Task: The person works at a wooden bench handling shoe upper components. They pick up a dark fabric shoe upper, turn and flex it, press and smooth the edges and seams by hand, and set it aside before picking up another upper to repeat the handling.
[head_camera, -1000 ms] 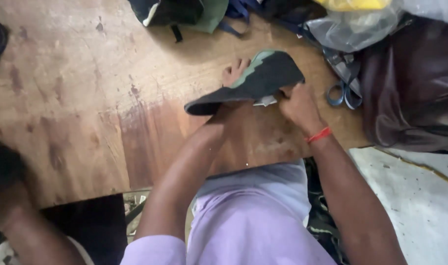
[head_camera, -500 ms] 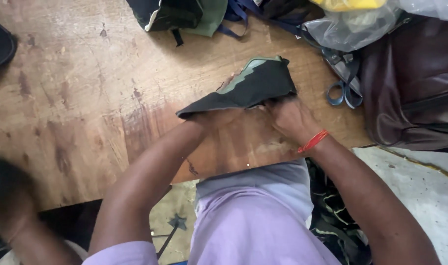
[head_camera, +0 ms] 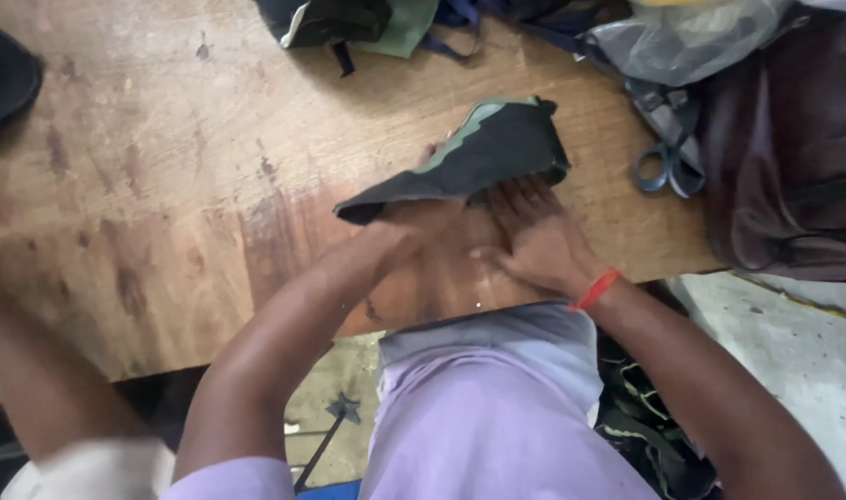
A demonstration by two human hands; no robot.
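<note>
Hands (head_camera: 497, 231) under stiff black-green piece (head_camera: 469, 157)

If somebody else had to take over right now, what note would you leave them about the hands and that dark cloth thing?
Left hand: under the near edge of the dark fabric piece with the pale green trim, gripping it from below.
Right hand: red band on the wrist, fingers spread flat at the piece's near right edge.
The piece is lifted and tilted over the worn wooden table, not lying flat.
Blue-handled scissors lie to the right, untouched, beside a dark brown leather bag. More dark and green fabric pieces sit at the far edge.
Done: piece picked up and held in both hands. Left: I see no finished change on it.
</note>
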